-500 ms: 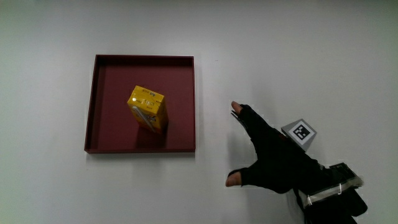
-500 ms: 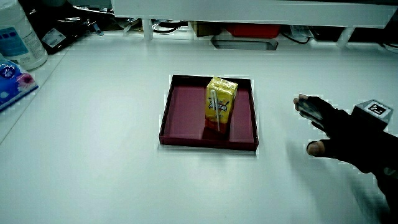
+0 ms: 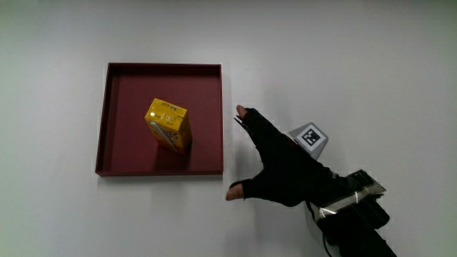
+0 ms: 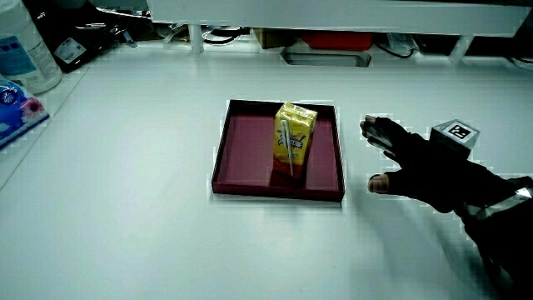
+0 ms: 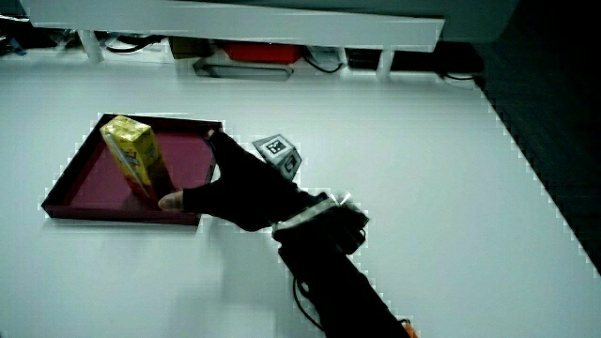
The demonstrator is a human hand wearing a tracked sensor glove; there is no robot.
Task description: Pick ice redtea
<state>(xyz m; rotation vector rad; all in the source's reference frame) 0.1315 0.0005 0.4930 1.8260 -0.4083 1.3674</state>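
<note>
White tabletop (image 3: 371,64) carries a dark red tray (image 3: 114,93), and inside it stands the yellow ice redtea carton (image 3: 169,125), upright, near the tray's middle, a straw on its side in a side view (image 4: 289,148). Just beside the tray's edge hovers the hand (image 3: 282,168), over bare tabletop, fingers (image 3: 251,123) spread and thumb apart, holding nothing and not touching the carton. A patterned cube (image 3: 309,138) sits on its back. Cables and boxes lie under a low partition (image 4: 333,15) at the tabletop's edge.

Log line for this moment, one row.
phase: reach | hand: open, beside tray, empty | ice redtea carton: upright in tray, untouched
</note>
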